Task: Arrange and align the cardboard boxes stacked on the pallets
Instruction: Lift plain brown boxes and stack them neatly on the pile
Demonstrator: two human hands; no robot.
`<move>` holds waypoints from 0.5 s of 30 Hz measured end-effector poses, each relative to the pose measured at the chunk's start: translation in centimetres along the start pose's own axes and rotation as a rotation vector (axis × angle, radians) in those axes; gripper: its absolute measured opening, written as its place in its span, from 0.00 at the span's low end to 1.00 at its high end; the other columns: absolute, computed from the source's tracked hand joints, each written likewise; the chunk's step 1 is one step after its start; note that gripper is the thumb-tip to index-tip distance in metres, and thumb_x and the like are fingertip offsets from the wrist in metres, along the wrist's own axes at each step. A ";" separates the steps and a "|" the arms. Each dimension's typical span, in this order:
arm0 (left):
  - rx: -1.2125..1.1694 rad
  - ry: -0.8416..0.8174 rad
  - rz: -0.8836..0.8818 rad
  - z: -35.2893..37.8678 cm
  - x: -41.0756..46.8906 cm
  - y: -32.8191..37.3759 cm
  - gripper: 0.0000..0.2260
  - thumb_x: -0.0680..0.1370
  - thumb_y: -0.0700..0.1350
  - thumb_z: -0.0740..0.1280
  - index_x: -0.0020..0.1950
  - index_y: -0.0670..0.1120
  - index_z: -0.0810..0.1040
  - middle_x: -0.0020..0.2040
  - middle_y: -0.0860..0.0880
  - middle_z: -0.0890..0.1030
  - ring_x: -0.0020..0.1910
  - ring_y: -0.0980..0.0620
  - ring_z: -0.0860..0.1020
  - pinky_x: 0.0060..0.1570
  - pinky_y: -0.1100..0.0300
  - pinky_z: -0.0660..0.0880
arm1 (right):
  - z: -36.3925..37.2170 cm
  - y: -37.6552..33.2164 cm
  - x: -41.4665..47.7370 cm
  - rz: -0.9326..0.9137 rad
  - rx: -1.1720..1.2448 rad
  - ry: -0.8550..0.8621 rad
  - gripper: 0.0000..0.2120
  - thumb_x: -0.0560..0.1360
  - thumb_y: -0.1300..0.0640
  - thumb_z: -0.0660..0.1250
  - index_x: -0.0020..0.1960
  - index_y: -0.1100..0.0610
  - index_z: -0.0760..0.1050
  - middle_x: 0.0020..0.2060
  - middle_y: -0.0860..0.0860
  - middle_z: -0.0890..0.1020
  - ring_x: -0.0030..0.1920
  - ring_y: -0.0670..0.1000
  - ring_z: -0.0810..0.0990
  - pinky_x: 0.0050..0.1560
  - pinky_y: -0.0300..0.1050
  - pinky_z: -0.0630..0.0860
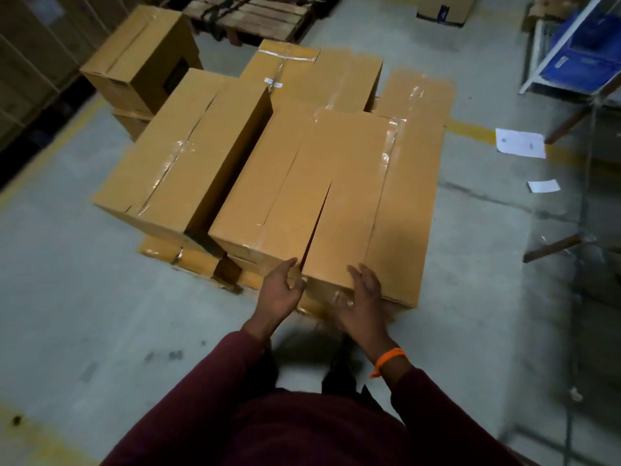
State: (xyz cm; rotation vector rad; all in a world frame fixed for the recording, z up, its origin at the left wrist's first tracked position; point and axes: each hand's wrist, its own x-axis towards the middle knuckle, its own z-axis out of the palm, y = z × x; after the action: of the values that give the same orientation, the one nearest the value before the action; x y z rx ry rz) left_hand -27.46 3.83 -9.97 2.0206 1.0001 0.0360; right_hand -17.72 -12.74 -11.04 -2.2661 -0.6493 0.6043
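Note:
Long brown cardboard boxes lie stacked on a low pile in front of me. The nearest top box (339, 203) points toward me, its near end between my hands. My left hand (280, 292) touches that end's left corner, fingers curled and apart. My right hand (363, 299) lies against the near end face, fingers spread. A second long box (174, 163) lies to the left, separated by a dark gap. Two more boxes (312, 79) lie behind, and another (416, 95) at the back right. The pallet underneath is hidden.
A separate stack of boxes (141, 58) stands at the back left. A bare wooden pallet (252, 15) lies behind. A metal rack with blue bins (584, 52) stands at the right. Paper sheets (520, 142) lie on the concrete floor. Yellow floor lines cross the ground.

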 end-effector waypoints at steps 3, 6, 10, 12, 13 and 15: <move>0.198 -0.053 0.111 -2.1 -0.7 -3.7 0.26 0.78 0.47 0.70 0.75 0.43 0.70 0.72 0.44 0.75 0.71 0.44 0.71 0.71 0.54 0.66 | 4.7 -2.0 0.1 -0.141 -0.126 -0.060 0.26 0.79 0.56 0.68 0.75 0.58 0.69 0.77 0.61 0.65 0.79 0.62 0.59 0.77 0.61 0.62; 0.311 -0.043 0.129 -5.7 -1.4 -8.6 0.28 0.79 0.49 0.68 0.77 0.45 0.67 0.75 0.44 0.71 0.75 0.42 0.66 0.75 0.49 0.64 | 9.2 -5.0 0.2 -0.216 -0.244 -0.122 0.28 0.80 0.53 0.66 0.78 0.56 0.65 0.78 0.61 0.63 0.80 0.62 0.57 0.79 0.58 0.59; 0.415 -0.030 0.073 -12.3 -2.4 -17.1 0.28 0.79 0.50 0.66 0.79 0.46 0.65 0.77 0.45 0.68 0.77 0.41 0.63 0.75 0.47 0.63 | 16.7 -9.3 -0.2 -0.257 -0.414 -0.204 0.30 0.81 0.50 0.63 0.81 0.55 0.59 0.81 0.60 0.58 0.81 0.61 0.53 0.80 0.60 0.55; 0.436 -0.026 0.037 -15.9 -2.6 -21.3 0.29 0.79 0.51 0.65 0.79 0.46 0.63 0.78 0.44 0.67 0.78 0.40 0.62 0.75 0.46 0.63 | 21.0 -11.8 -0.5 -0.243 -0.473 -0.251 0.32 0.82 0.47 0.60 0.82 0.54 0.55 0.82 0.58 0.55 0.82 0.60 0.50 0.80 0.61 0.53; 0.447 -0.022 0.030 -17.8 -2.6 -23.3 0.29 0.79 0.52 0.65 0.79 0.46 0.63 0.78 0.43 0.67 0.78 0.40 0.61 0.76 0.46 0.62 | 23.2 -13.3 -0.6 -0.249 -0.481 -0.270 0.32 0.83 0.46 0.58 0.82 0.55 0.54 0.82 0.58 0.53 0.82 0.60 0.49 0.81 0.61 0.50; 0.440 0.009 0.005 -21.7 -2.5 -26.7 0.30 0.79 0.51 0.64 0.79 0.45 0.63 0.78 0.43 0.66 0.78 0.39 0.61 0.76 0.46 0.62 | 27.4 -17.2 -0.6 -0.275 -0.494 -0.302 0.32 0.83 0.46 0.57 0.83 0.56 0.53 0.82 0.59 0.53 0.82 0.61 0.50 0.81 0.59 0.50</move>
State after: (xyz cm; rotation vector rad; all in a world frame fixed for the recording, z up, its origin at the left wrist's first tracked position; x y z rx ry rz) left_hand -54.11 25.28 -14.32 2.4205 1.0785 -0.1884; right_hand -38.80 11.23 -16.36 -2.4807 -1.3614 0.7133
